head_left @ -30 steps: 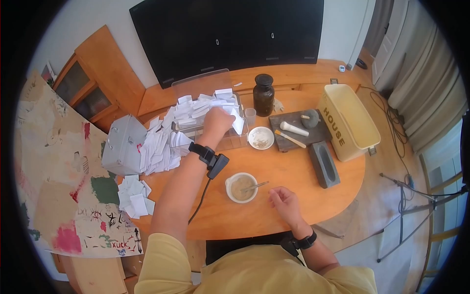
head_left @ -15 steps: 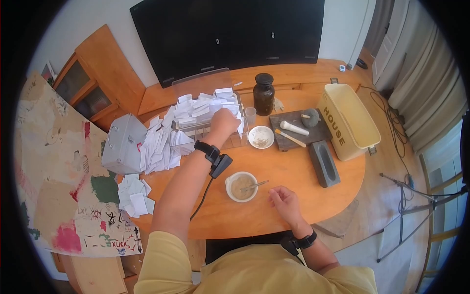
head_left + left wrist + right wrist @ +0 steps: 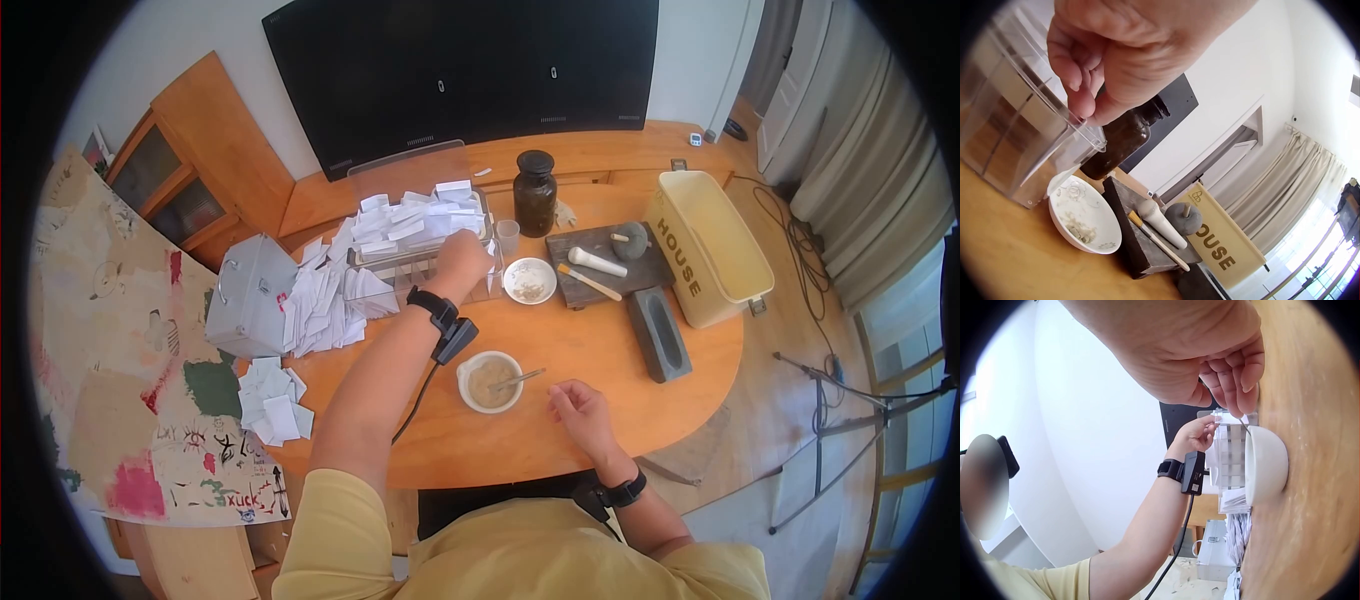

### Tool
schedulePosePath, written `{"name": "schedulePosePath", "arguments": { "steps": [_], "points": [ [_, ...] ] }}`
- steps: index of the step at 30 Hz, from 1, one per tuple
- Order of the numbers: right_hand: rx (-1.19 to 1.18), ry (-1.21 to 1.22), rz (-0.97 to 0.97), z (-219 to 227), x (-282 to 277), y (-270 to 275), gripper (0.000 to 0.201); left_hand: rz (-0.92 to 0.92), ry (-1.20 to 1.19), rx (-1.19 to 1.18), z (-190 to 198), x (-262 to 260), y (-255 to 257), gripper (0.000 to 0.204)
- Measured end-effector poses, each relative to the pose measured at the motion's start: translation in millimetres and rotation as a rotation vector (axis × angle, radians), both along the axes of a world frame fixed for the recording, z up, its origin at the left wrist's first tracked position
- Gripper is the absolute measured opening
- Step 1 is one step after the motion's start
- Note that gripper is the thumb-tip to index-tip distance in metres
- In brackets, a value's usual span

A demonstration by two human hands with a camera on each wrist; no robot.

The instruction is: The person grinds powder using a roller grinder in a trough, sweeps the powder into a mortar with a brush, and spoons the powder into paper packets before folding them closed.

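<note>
My left hand [image 3: 463, 262] is at the front right of a clear box [image 3: 398, 272] heaped with folded white papers [image 3: 405, 220]. Its curled fingers and thumb pinch a white paper slip [image 3: 494, 267] by the box's corner. In the left wrist view, the left hand's fingertips [image 3: 1088, 119] meet at the clear rim, and the slip is largely hidden. My right hand [image 3: 583, 418] hangs loosely curled and empty, right of a white bowl [image 3: 490, 405] of greyish-brown matter with a thin stirrer [image 3: 522, 380] in it. The right wrist view shows the right hand [image 3: 1210, 359] above the bowl [image 3: 1269, 465].
Loose papers [image 3: 318, 300] lie beside a silver case [image 3: 250, 295]. Behind the bowl are a small dish [image 3: 530, 281], a dark jar [image 3: 535, 195] and a plastic cup [image 3: 508, 236]. A board [image 3: 595, 240] with a pestle and brush, a grey trough [image 3: 660, 335] and a cream bin [image 3: 710, 245] stand right.
My left hand has moved slightly down and right beside the box's corner, and the slip now hangs narrower beside it. The right hand stays in place.
</note>
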State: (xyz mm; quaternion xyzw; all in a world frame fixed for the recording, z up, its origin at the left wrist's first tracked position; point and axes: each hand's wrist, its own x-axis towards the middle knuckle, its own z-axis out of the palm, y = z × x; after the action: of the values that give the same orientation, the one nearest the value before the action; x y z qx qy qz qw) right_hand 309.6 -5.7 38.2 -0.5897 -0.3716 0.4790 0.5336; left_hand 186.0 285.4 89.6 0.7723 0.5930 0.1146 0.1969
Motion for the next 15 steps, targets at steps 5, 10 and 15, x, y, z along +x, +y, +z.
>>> {"name": "schedulePosePath", "arguments": {
  "steps": [5, 10, 15],
  "points": [
    [-0.011, -0.004, 0.013, -1.7, -0.2, 0.4, 0.018, 0.024, 0.012, 0.175, -12.8, 1.7, -0.1, 0.012],
    [-0.009, 0.005, 0.012, -2.3, 0.0, 0.6, 0.019, 0.045, 0.018, 0.14, -7.7, 5.9, -6.7, 0.013],
    [-0.021, -0.005, 0.024, -2.3, -1.7, 0.7, 0.019, 0.034, 0.017, 0.175, -12.6, 5.7, -6.4, 0.011]
  ]
}}
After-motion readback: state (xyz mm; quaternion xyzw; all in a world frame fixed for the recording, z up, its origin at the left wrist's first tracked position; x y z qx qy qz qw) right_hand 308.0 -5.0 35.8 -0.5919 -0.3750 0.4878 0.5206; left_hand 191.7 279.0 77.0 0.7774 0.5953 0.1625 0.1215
